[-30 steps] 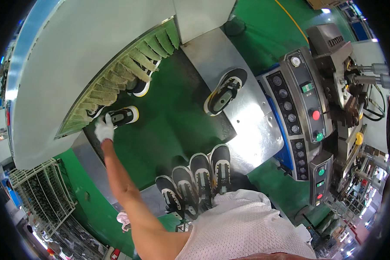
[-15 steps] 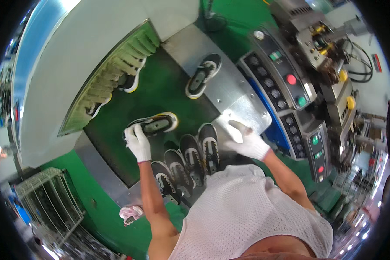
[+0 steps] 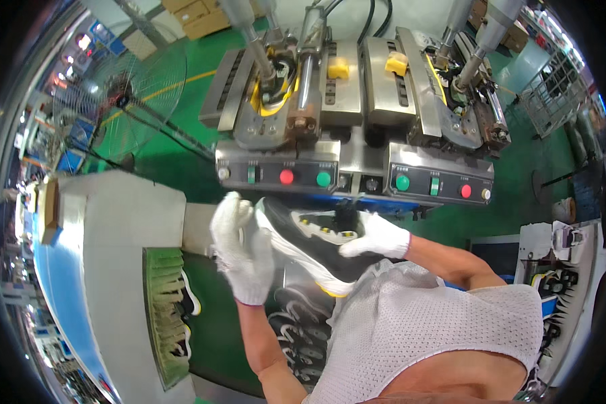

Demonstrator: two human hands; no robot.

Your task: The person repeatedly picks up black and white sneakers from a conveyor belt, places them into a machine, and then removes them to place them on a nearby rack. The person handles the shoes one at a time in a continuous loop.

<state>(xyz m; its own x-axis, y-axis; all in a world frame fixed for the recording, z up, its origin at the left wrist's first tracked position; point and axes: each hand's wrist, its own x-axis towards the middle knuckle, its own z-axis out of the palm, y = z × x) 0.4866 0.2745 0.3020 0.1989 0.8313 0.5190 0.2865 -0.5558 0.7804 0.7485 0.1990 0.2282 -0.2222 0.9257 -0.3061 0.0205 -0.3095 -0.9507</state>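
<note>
In front of my body a black sneaker (image 3: 323,239) with a thick white sole is held tilted, its sole side toward the left. Gripping its upper near the ankle opening is my right hand (image 3: 377,236), in a white knit glove. My left hand (image 3: 242,252), also gloved, is raised beside the sole with its fingers stretched out; whether it touches the sole I cannot tell. Below it, several shoes (image 3: 299,323) are lined up at the edge of the green conveyor belt (image 3: 215,330), smeared by motion.
Ahead stands a two-station press (image 3: 343,87) with control panels (image 3: 276,168) bearing coloured buttons. On the left is a pale machine housing (image 3: 114,222) with a fringed green curtain (image 3: 165,310), shoes poking out under it. A caged fan (image 3: 118,91) stands far left; another shoe-filled machine (image 3: 565,283) is at right.
My view has turned right toward the press. My left hand has left the shoe sole on the belt and come up; a sneaker is now in my right hand.
</note>
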